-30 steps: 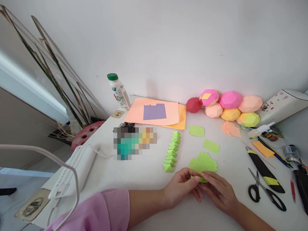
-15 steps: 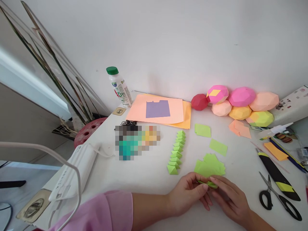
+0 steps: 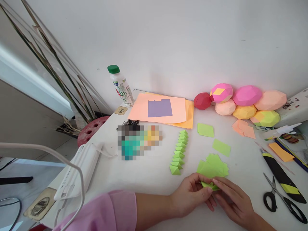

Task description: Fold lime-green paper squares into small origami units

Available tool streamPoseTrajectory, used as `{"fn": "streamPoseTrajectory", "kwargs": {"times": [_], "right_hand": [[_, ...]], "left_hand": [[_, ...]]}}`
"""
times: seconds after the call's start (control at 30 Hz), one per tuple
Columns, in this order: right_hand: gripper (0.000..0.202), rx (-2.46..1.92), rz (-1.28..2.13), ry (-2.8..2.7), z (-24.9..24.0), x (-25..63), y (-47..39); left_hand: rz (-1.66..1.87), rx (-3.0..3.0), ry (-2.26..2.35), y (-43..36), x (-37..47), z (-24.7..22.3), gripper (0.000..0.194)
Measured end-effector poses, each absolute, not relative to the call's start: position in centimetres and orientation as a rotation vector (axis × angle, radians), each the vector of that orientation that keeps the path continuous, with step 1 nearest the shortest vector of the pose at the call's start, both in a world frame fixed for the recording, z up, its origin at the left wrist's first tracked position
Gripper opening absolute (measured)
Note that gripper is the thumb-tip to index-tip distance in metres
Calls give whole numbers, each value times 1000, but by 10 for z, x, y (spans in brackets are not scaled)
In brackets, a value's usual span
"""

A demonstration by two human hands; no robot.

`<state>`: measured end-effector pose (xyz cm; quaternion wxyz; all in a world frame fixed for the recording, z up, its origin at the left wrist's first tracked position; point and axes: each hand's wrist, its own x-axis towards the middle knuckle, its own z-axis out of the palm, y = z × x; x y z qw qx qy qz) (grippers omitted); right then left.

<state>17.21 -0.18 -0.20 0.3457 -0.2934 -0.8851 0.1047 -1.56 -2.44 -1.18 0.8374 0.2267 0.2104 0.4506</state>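
Between my two hands, close to the table's near side, is a small folded piece of green paper (image 3: 209, 185). My left hand (image 3: 192, 194) pinches its left side with thumb and fingers. From the right, my right hand (image 3: 232, 199) grips it with the fingertips. Parts of the piece are hidden by my fingers. Just beyond it lies a loose pile of green paper pieces (image 3: 213, 166). A row of folded green paper units (image 3: 179, 154) overlaps in a line to the left. Further back are green paper rectangles (image 3: 205, 130) and a single green rectangle (image 3: 221, 147).
Black-handled scissors (image 3: 273, 192) and a black-and-yellow utility knife (image 3: 284, 176) lie at right. Faceted paper shapes (image 3: 247, 95) line the wall near paper sheets (image 3: 137, 110). A bottle (image 3: 122, 89) stands at back left; a white power strip (image 3: 77, 173) and cable (image 3: 80, 179) are at left.
The view has shifted slightly, so the table's things sit a little further right. More of the folded green paper shows between my fingers, and it looks tilted differently. Both hands keep their hold.
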Motion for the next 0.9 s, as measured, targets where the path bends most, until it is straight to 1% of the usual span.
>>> {"fn": "streamPoseTrajectory", "kwargs": {"times": [0.13, 0.57, 0.7, 0.9], "right_hand": [[53, -775, 257, -2295, -2, 172, -2], [43, -749, 229, -2283, 6, 163, -2], [44, -724, 234, -2285, 6, 163, -2], [45, -683, 224, -2303, 5, 162, -2]], "left_hand": [[960, 480, 449, -25, -15, -13, 40], [973, 498, 432, -25, -18, -11, 37], [960, 508, 476, -23, -20, -7, 39], [934, 537, 618, -23, -23, -1, 34]]}}
